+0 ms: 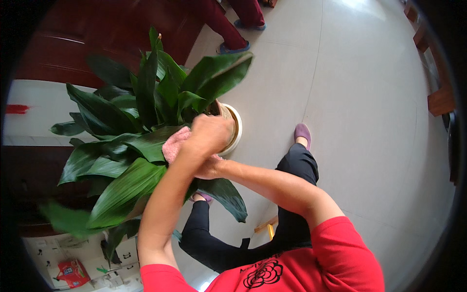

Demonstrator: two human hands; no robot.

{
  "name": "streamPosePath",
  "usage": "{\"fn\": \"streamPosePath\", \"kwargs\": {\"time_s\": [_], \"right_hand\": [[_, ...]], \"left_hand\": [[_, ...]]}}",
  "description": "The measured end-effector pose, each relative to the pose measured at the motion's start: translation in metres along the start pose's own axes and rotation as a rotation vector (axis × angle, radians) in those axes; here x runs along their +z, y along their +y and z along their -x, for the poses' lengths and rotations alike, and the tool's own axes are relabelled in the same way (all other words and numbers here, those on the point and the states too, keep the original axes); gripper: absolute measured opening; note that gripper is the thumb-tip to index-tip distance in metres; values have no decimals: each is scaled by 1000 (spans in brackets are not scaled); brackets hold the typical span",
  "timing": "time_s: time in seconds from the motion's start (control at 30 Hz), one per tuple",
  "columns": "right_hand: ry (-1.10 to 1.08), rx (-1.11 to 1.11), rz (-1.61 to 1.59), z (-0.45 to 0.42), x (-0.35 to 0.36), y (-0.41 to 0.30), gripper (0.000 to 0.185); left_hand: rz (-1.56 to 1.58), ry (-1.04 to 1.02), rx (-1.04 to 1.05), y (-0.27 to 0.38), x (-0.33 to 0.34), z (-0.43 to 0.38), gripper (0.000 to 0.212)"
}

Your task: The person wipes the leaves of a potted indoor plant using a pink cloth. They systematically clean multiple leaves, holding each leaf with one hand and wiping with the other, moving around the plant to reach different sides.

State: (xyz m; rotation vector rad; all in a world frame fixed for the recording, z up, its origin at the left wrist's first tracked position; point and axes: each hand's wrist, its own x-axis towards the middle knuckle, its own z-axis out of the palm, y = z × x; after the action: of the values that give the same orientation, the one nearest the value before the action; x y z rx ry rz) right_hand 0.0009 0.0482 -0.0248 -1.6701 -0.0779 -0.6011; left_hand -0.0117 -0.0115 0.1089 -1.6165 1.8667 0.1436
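A potted plant with broad dark-green leaves (146, 91) fills the space in front of me, to the left. My left hand (213, 131) is curled and blurred beside the flowerpot (226, 113); whether anything is inside its fingers is hidden. My left forearm crosses over my right wrist. Below it, my right hand (208, 169) is closed around a pink terry cloth (176, 143), partly hidden by the left arm. The cloth lies against a leaf near the stems. A white saucer (238, 126) shows under the pot's right side.
Another person's legs in maroon trousers (233, 25) stand beyond the plant. Dark red wooden panelling (109, 29) is behind the leaves. At lower left, a red package (73, 273) sits among small items on a white surface. Wooden furniture (441, 100) lines the far right of the tiled floor (357, 109).
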Motion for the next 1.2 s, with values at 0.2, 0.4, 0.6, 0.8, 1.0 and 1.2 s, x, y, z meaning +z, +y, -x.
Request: {"fn": "streamPosePath", "kwargs": {"time_s": [0.2, 0.4, 0.6, 0.8, 1.0, 1.2], "right_hand": [[24, 80, -12, 4, -19, -13, 44], [-52, 26, 118, -6, -27, -55, 42], [302, 312, -359, -12, -26, -11, 45], [1051, 549, -1188, -53, -59, 8, 49], [1190, 302, -825, -83, -62, 80, 42], [557, 266, 46, -84, -2, 56, 50]], "left_hand": [[-326, 268, 323, -6, 64, -82, 23], [-645, 197, -189, -112, 64, -104, 27], [-677, 161, -424, -138, 31, -32, 31], [-501, 186, -500, -142, 54, 33, 35], [-434, 290, -449, -115, 46, 46, 29], [-367, 393, -463, -107, 51, 73, 41]]}}
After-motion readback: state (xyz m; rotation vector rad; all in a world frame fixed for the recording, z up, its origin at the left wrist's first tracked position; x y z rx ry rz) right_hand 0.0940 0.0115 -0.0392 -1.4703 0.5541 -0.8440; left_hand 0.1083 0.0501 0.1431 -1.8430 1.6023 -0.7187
